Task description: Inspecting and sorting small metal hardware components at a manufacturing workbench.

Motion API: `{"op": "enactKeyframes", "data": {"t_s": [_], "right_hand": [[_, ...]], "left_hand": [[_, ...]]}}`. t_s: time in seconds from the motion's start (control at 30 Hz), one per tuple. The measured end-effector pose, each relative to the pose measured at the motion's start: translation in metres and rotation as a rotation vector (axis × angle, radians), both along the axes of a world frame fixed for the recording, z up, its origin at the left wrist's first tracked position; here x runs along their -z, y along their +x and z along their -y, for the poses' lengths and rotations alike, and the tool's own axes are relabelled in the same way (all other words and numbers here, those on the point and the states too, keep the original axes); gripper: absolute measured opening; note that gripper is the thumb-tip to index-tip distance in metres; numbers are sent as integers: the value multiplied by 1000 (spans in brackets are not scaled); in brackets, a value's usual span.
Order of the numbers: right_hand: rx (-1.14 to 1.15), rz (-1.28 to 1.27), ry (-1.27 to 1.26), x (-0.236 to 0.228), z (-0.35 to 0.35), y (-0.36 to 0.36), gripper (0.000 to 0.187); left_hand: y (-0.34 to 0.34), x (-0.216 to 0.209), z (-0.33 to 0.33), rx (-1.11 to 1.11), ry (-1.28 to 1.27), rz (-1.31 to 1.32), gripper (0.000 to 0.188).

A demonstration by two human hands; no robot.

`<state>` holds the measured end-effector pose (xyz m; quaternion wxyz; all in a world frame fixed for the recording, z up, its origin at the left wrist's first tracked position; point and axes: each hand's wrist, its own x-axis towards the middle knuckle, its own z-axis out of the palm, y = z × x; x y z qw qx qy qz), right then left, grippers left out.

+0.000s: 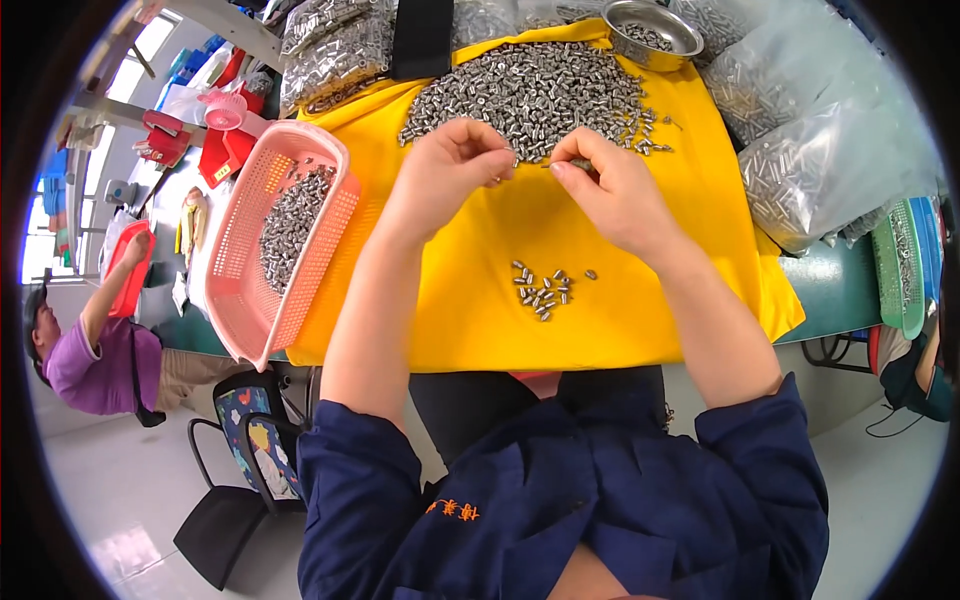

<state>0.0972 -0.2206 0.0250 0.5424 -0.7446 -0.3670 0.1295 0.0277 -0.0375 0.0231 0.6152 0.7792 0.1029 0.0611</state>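
On a yellow cloth (pixel 480 300), a wide heap of small silver metal cylinders (pixel 530 95) lies at the far side. My left hand (pixel 450 170) is at the heap's near edge, thumb and fingers pinched together; what sits between its tips is too small to make out. Facing it across a narrow gap, my right hand (pixel 612 185) is closed, with a small metal part (pixel 583 165) showing among its fingers. Nearer to me lies a small loose cluster of metal cylinders (pixel 540 292). A pink perforated basket (pixel 238 290) with more such cylinders stands on the left.
A steel bowl (pixel 655 35) of metal parts stands at the far right. Filled clear plastic bags (pixel 810 170) lie beyond the cloth's right side, others (pixel 335 50) at the back left, beside a black flat object (pixel 422 38). Another person (pixel 105 350) works at the left, near a chair (pixel 245 450).
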Motion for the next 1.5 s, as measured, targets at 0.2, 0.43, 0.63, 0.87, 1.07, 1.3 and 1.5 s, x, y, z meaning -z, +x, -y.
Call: {"op": "enactKeyframes", "data": {"t_s": [0.2, 0.43, 0.63, 0.87, 1.07, 1.3, 1.5], "right_hand": [[9, 139, 68, -2, 0, -2, 7], [-27, 93, 62, -1, 0, -3, 6], [-51, 127, 1, -1, 0, -4, 7], [-33, 128, -3, -3, 1, -4, 7], [-25, 268, -57, -4, 0, -5, 7], [53, 455, -87, 2, -2, -11, 9], [7, 74, -2, 5, -1, -2, 8]], "left_hand": [[-4, 17, 19, 62, -489, 69, 15], [-7, 16, 20, 76, -459, 87, 16], [-8, 14, 23, 47, -407, 95, 15], [-8, 13, 24, 54, -333, 81, 16], [-9, 14, 24, 39, -336, 51, 17], [-7, 18, 33, -13, -221, 89, 15], [-6, 19, 31, -24, -248, 109, 13]]}}
